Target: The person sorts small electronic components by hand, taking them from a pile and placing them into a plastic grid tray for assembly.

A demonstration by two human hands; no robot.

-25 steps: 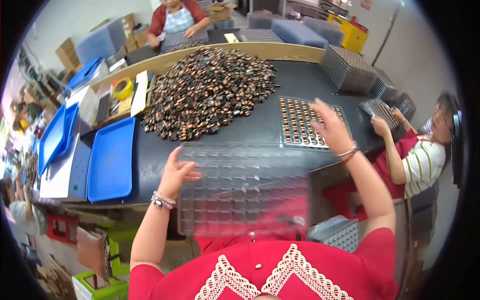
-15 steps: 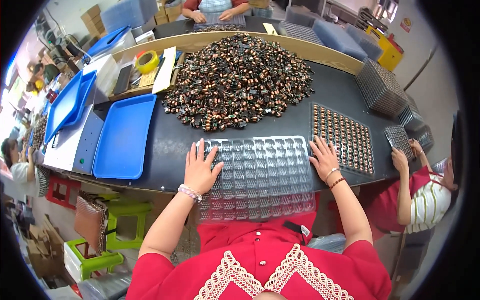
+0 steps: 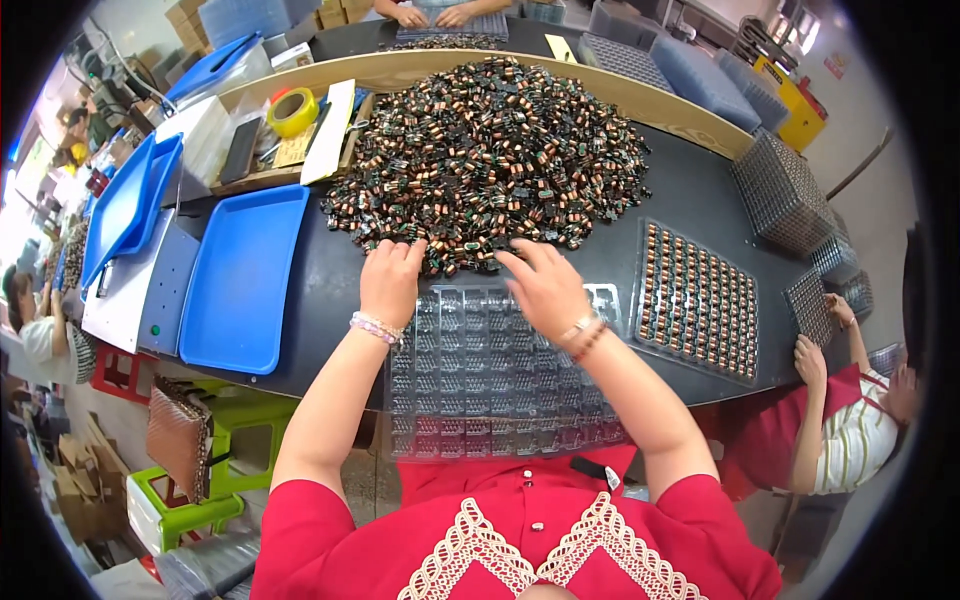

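A compartment tray [image 3: 480, 385] overhangs the near edge of the desk [image 3: 690, 190], just before a heap of parts [image 3: 500, 150]. Right of that tray lies a filled tray [image 3: 700, 361]; a tray stack [image 3: 785, 190] stands, apparently, at the far right corner. Left, a flat tray [image 3: 243, 280] reaches the near edge, before a box [image 3: 245, 182].

A dark tabletop [image 3: 325, 315] is bordered toward the top of the frame by a wooden rail [image 3: 690, 125]. Small copper-and-black components [image 3: 500, 150] are heaped at upper centre. A blue tray [image 3: 245, 285] is laid at left; a clear moulded tray [image 3: 480, 365], at lower centre, is left jutting past the near edge. A filled tray [image 3: 697, 300] and stacked trays [image 3: 785, 190] are set at right.
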